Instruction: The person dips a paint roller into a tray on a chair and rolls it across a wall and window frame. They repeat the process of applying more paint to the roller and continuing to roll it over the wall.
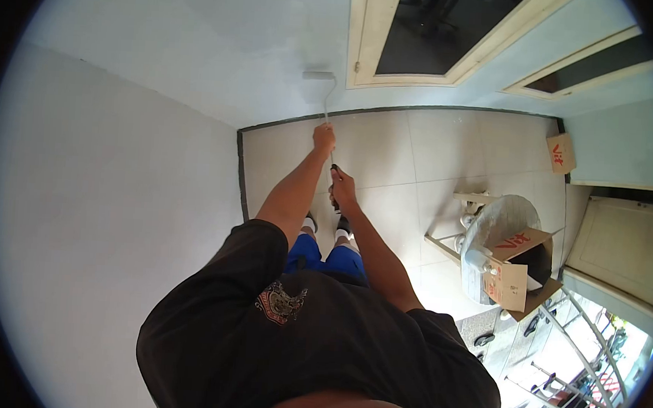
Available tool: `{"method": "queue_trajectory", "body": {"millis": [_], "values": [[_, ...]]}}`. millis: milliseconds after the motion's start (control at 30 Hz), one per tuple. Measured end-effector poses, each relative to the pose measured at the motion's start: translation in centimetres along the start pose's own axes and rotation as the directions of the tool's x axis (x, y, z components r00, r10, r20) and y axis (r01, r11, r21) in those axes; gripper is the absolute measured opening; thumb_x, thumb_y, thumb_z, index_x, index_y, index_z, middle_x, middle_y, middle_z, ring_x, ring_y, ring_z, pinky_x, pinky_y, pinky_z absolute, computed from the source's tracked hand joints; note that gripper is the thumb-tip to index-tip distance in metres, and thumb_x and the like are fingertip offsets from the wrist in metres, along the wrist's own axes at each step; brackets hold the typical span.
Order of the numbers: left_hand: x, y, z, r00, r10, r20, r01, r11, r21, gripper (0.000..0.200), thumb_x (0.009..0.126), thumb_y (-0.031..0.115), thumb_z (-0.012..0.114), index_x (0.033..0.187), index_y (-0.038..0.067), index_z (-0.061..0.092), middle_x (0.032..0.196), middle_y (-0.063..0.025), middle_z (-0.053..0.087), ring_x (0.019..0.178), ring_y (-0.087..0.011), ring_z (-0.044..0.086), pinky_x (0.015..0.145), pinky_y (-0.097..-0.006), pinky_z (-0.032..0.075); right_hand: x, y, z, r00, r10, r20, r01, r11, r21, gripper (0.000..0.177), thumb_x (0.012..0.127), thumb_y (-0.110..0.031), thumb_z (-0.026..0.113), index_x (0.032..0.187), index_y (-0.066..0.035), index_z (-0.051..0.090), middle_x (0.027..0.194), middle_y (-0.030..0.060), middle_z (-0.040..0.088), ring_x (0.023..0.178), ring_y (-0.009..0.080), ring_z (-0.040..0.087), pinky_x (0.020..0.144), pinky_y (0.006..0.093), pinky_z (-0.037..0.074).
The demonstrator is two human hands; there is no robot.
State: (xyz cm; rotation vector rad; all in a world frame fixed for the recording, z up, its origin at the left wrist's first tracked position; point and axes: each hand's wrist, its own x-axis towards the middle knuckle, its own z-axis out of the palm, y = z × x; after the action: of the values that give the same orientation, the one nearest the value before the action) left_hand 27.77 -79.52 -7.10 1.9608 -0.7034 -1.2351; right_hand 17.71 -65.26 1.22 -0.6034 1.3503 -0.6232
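A paint roller (pixel 319 76) lies against the pale wall, left of the framed window, its wire frame bending down to a long handle. My left hand (pixel 324 138) wraps around the upper part of the pole. Lower down, near my body, my right hand (pixel 342 188) is closed on the dark grip at the handle's end. Both arms reach forward over the tiled floor, and my feet stand below the right hand.
A window with a cream frame (pixel 364 42) is right of the roller. Dark skirting (pixel 437 107) edges the floor. To the right, a round table (pixel 517 208) carries an open cardboard box (pixel 512 286); another box (pixel 560 153) sits by the corner. A metal ladder (pixel 586 354) stands lower right.
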Motion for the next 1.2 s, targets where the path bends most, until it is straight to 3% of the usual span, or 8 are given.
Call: {"method": "queue_trajectory", "body": {"millis": [167,433,500,700,833,900,1000,1200], "values": [[-5.1,1.1,-2.3,0.983,0.009,0.185,0.042,0.961,-0.272,0.027,0.098,0.025,0.055,0.121,0.01,0.055,0.057,0.0005,0.042,0.042,-0.0108,0.037,0.037,-0.029,0.035,0.3,5.5,-1.0,0.946,-0.311,-0.096,0.256,0.892,-0.372,0.04,0.099,-0.031,0.051,0.136,-0.017,0.052,0.055,-0.0004,0.045,0.04,0.0102,0.043,0.037,0.0283,0.038],[-10.6,-9.0,-5.8,0.695,-0.272,0.666,0.506,0.843,-0.183,0.039,0.095,0.015,0.054,0.13,0.012,0.038,0.064,-0.0013,0.045,0.051,-0.0137,0.045,0.057,-0.0413,0.053,-9.9,12.1,-5.8,0.975,-0.186,0.122,0.217,0.915,-0.339,0.043,0.098,-0.029,0.052,0.136,-0.01,0.051,0.081,0.0072,0.063,0.068,0.0143,0.059,0.062,0.0308,0.049],[-13.6,-9.4,-5.3,0.767,-0.299,0.567,0.44,0.889,-0.126,0.027,0.095,0.013,0.051,0.121,0.01,0.043,0.062,-0.0004,0.044,0.05,-0.0125,0.045,0.055,-0.04,0.052,-12.1,13.7,-5.9,0.956,-0.292,0.037,0.285,0.885,-0.367,0.044,0.097,-0.03,0.053,0.136,-0.01,0.051,0.091,0.0108,0.066,0.075,0.0183,0.061,0.069,0.0329,0.049],[-16.0,-10.1,-1.5,0.565,-0.395,0.725,0.528,0.848,0.051,0.01,0.094,0.016,0.051,0.089,0.009,0.046,0.06,-0.0006,0.044,0.05,-0.0147,0.046,0.054,-0.0376,0.05,-16.9,16.6,-4.5,0.911,-0.353,-0.213,0.262,0.895,-0.362,0.047,0.096,-0.029,0.054,0.136,-0.005,0.05,0.096,0.0205,0.067,0.085,0.0264,0.065,0.074,0.037,0.048],[-19.7,-6.5,1.8,0.464,-0.349,0.814,0.194,0.937,0.291,0.024,0.095,0.019,0.052,0.074,0.01,0.045,0.061,-0.0019,0.045,0.054,-0.0186,0.051,0.06,-0.0387,0.053,-19.9,16.4,-4.1,0.886,-0.303,-0.352,0.244,0.948,-0.203,0.046,0.098,-0.025,0.052,0.139,-0.006,0.046,0.075,0.0121,0.062,0.069,0.0192,0.058,0.066,0.0343,0.047],[-23.3,-4.5,4.3,0.4,-0.31,0.862,0.049,0.947,0.318,0.014,0.094,0.019,0.053,0.095,0.006,0.05,0.063,-0.002,0.046,0.056,-0.0168,0.054,0.061,-0.0383,0.054,-22.0,16.1,-4.5,0.869,-0.126,-0.479,0.181,0.981,0.07,0.042,0.099,-0.026,0.052,0.137,-0.011,0.048,0.07,0.0091,0.058,0.061,0.0142,0.055,0.058,0.0329,0.048],[-30.5,-2.5,8.1,0.252,-0.131,0.959,-0.171,0.969,0.177,0.043,0.094,0.014,0.052,0.132,0.002,0.035,0.071,-0.002,0.048,0.057,-0.0127,0.052,0.06,-0.0351,0.054,-25.1,16.8,-6.8,0.754,-0.186,-0.63,0.3,0.951,0.079,0.046,0.099,-0.027,0.053,0.141,-0.012,0.044,0.066,0.0044,0.052,0.059,0.0119,0.049,0.058,0.0314,0.045],[-48.8,0.7,13.6,-0.146,0.09,0.985,-0.29,0.948,-0.129,0.038,0.094,0.009,0.051,0.13,0.0,0.04,0.074,-0.0025,0.049,0.057,-0.0103,0.051,0.057,-0.0296,0.053,-36.4,16.4,-13.1,0.429,-0.255,-0.867,0.465,0.885,-0.03,0.044,0.098,-0.03,0.054,0.132,-0.002,0.049,0.071,0.0046,0.053,0.065,0.0135,0.046,0.063,0.0321,0.043]]}}
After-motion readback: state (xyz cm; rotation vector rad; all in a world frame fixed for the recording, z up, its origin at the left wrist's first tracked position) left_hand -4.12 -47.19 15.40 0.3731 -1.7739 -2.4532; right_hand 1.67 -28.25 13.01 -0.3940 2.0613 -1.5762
